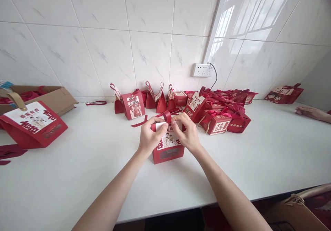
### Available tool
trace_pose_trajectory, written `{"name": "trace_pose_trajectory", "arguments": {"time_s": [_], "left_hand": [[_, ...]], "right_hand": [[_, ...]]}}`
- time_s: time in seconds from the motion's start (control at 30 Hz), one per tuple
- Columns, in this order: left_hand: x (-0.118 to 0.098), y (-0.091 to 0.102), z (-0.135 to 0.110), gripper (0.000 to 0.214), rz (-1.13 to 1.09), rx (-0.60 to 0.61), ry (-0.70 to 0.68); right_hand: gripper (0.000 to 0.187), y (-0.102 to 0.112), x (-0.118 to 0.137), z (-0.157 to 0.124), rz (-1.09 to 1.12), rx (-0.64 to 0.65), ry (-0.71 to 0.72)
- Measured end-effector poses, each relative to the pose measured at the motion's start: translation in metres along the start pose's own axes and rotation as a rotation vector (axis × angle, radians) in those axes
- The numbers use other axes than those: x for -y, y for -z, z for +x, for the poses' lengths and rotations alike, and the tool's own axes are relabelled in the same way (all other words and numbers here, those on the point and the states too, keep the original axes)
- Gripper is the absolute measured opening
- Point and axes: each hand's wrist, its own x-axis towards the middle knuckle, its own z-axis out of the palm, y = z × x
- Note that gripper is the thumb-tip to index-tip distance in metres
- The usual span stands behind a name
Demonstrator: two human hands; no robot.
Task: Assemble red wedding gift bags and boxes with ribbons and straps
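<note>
A red gift box (168,154) with a white printed front and a small window stands upright on the white table before me. A loop of dark red ribbon (167,116) rises from its peaked top. My left hand (153,134) pinches the top edge on the left side, close to the ribbon. From the right, my right hand (186,131) pinches the same edge, its fingers curled over the ribbon's base. The fingers cover part of the print, and what lies behind the top edge is hidden.
Several finished-looking red boxes (133,106) line the wall, with a pile of ribboned boxes (219,122) at right. A larger red box (34,124) and a cardboard carton (62,100) stand left. Another person's hand (309,112) rests far right. A socket strip (202,70) hangs behind.
</note>
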Motion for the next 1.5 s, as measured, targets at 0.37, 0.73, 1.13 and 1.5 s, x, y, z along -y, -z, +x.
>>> {"name": "trace_pose_trajectory", "arguments": {"time_s": [0.37,0.73,1.13,1.5], "left_hand": [[-0.004,0.001,0.000,0.006,0.031,0.013,-0.038],[-0.002,0.001,0.000,0.003,0.010,0.026,-0.019],[-0.002,0.001,0.001,0.011,-0.015,0.055,-0.043],[-0.004,0.000,0.000,0.012,-0.033,0.062,-0.007]], "right_hand": [[0.007,0.006,0.001,0.004,0.052,0.005,0.011],[0.017,0.000,0.015,0.021,0.298,-0.027,-0.240],[0.019,-0.004,0.014,0.022,0.447,-0.143,-0.392],[0.014,0.020,-0.002,0.011,0.318,0.180,-0.256]]}}
